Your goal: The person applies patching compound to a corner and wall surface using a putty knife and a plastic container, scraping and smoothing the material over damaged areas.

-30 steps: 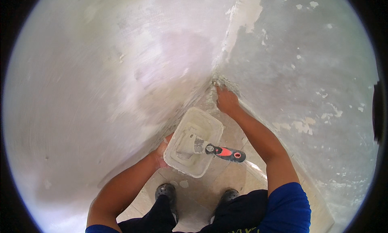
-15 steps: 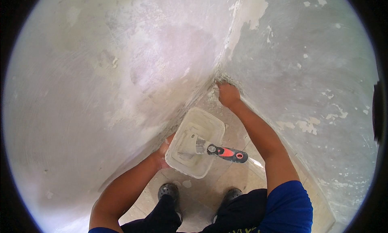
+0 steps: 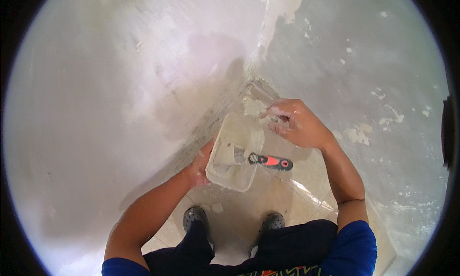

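Note:
My left hand (image 3: 200,165) grips the left side of a pale plastic tub (image 3: 235,182), whose inside is smeared with whitish paste. Across the tub rests a putty knife (image 3: 270,161), its blade inside and its black-and-red handle sticking out over the right rim. Just off the tub's upper right edge is my right hand (image 3: 290,123), coated with white paste on the fingers. Those fingers are loosely bent and apart, with nothing plainly held in them.
Two plastered walls, a left one (image 3: 120,118) and a right one (image 3: 350,94) with flaked patches, meet in a corner (image 3: 251,77) ahead. Paste residue lines their base. Below is a tiled floor (image 3: 273,199), where my grey clogs (image 3: 195,217) stand.
My right hand has drawn back from the wall corner toward the tub, and its fingers have loosened. The tub, still in my left hand, has shifted slightly up in view.

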Action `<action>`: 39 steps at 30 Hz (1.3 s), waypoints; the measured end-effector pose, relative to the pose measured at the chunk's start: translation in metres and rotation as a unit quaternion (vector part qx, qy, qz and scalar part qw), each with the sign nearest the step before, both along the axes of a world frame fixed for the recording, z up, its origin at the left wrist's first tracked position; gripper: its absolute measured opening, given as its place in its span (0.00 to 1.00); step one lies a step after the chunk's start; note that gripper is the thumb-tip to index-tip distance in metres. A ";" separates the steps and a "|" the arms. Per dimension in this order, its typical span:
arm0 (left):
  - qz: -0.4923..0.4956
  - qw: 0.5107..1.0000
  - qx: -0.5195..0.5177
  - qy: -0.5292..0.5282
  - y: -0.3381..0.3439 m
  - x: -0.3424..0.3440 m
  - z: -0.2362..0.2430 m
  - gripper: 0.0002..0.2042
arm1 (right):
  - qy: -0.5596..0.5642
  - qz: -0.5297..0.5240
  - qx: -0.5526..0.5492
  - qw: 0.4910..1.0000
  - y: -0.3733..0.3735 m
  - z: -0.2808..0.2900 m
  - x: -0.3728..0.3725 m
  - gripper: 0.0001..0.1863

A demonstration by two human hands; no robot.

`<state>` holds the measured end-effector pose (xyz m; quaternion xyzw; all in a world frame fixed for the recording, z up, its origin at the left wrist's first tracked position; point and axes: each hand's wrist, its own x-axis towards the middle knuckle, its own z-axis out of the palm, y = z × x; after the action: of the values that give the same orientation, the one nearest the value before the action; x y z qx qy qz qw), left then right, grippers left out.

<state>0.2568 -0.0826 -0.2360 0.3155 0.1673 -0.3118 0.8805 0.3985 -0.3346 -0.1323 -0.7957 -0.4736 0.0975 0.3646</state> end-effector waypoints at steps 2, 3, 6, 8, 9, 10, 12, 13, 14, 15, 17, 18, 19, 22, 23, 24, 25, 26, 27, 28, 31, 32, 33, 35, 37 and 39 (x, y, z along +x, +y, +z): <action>-0.006 0.999 0.005 -0.046 -0.001 -0.001 -0.010 0.33 | -0.064 0.026 -0.010 0.998 0.002 0.008 -0.029 0.15; 0.001 0.999 -0.010 -0.045 -0.002 -0.002 -0.014 0.34 | -0.100 0.042 -0.014 0.994 0.002 0.012 -0.044 0.16; 0.018 0.998 -0.037 -0.051 -0.012 0.001 -0.017 0.36 | -0.055 0.108 -0.134 0.984 0.005 0.029 -0.092 0.21; 0.031 0.997 -0.026 -0.069 -0.013 0.003 -0.010 0.37 | -0.007 0.113 -0.282 0.953 0.019 0.034 -0.111 0.26; 0.035 0.996 -0.043 -0.063 -0.017 0.005 -0.007 0.36 | 0.018 0.108 -0.360 0.927 0.025 0.035 -0.118 0.29; 0.040 0.996 -0.059 -0.056 -0.022 0.007 -0.004 0.34 | 0.021 0.099 -0.359 0.928 0.026 0.030 -0.122 0.32; 0.046 0.994 -0.075 -0.066 -0.026 0.008 0.000 0.33 | 0.028 0.085 -0.354 0.931 0.029 0.008 -0.123 0.37; 0.045 0.992 -0.077 -0.084 -0.028 0.009 0.001 0.34 | 0.045 0.079 -0.348 0.933 0.030 0.003 -0.122 0.38; 0.045 0.991 -0.077 -0.102 -0.028 0.008 0.000 0.34 | 0.059 0.075 -0.340 0.935 0.032 -0.002 -0.120 0.39; 0.044 0.989 -0.068 -0.122 -0.028 0.008 -0.002 0.35 | 0.074 0.071 -0.332 0.938 0.033 -0.006 -0.119 0.40; 0.042 0.985 -0.051 -0.162 -0.027 0.009 -0.007 0.36 | 0.098 0.073 -0.320 0.939 0.034 -0.009 -0.117 0.41; 0.045 0.984 -0.047 -0.163 -0.028 0.010 -0.010 0.36 | 0.110 0.074 -0.314 0.940 0.034 -0.011 -0.116 0.41; 0.049 0.984 -0.044 -0.163 -0.028 0.010 -0.012 0.37 | 0.113 0.077 -0.296 0.946 0.033 -0.017 -0.113 0.41; 0.058 0.984 -0.044 -0.159 -0.033 0.008 -0.007 0.37 | 0.155 0.075 -0.261 0.950 0.028 -0.029 -0.109 0.41; 0.062 0.985 -0.044 -0.158 -0.032 0.007 -0.006 0.37 | 0.188 0.071 -0.263 0.944 0.032 -0.025 -0.109 0.41; 0.065 0.983 -0.051 -0.161 -0.031 0.006 -0.005 0.37 | 0.220 0.068 -0.264 0.937 0.035 -0.016 -0.109 0.40; 0.068 0.982 -0.058 -0.165 -0.031 0.006 -0.004 0.37 | 0.268 0.053 -0.257 0.927 0.035 -0.001 -0.108 0.40; 0.071 0.981 -0.065 -0.168 -0.030 0.006 -0.005 0.36 | 0.316 0.038 -0.250 0.915 0.037 0.025 -0.108 0.39; 0.068 0.982 -0.069 -0.165 -0.031 0.007 0.000 0.36 | 0.362 0.022 -0.242 0.900 0.036 0.040 -0.107 0.39; 0.066 0.982 -0.072 -0.161 -0.031 0.006 0.005 0.36 | 0.421 0.006 -0.175 0.890 0.034 0.037 -0.105 0.39; 0.071 0.982 -0.058 -0.163 -0.036 0.007 0.006 0.38 | 0.547 -0.041 -0.035 0.835 0.028 0.030 -0.103 0.39; 0.075 0.982 -0.044 -0.166 -0.035 0.006 0.006 0.39 | 0.565 -0.049 -0.026 0.823 0.031 0.031 -0.108 0.39; 0.077 0.982 -0.053 -0.167 -0.035 0.006 0.005 0.38 | 0.583 -0.058 -0.018 0.810 0.033 0.031 -0.111 0.39; 0.081 0.980 -0.071 -0.167 -0.036 0.005 0.004 0.38 | 0.613 -0.050 0.008 0.788 0.034 0.028 -0.112 0.37; 0.077 0.984 -0.070 -0.141 -0.032 0.004 0.002 0.38 | 0.632 -0.056 0.028 0.772 0.035 0.027 -0.115 0.37; 0.079 0.986 -0.065 -0.131 -0.033 0.005 -0.001 0.38 | 0.639 -0.084 0.041 0.764 0.034 0.030 -0.119 0.36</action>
<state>0.2623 -0.1157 -0.2366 0.2818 0.0545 -0.2074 0.9352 0.2795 -0.3002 -0.1028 -0.5703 -0.0661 0.5330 0.6215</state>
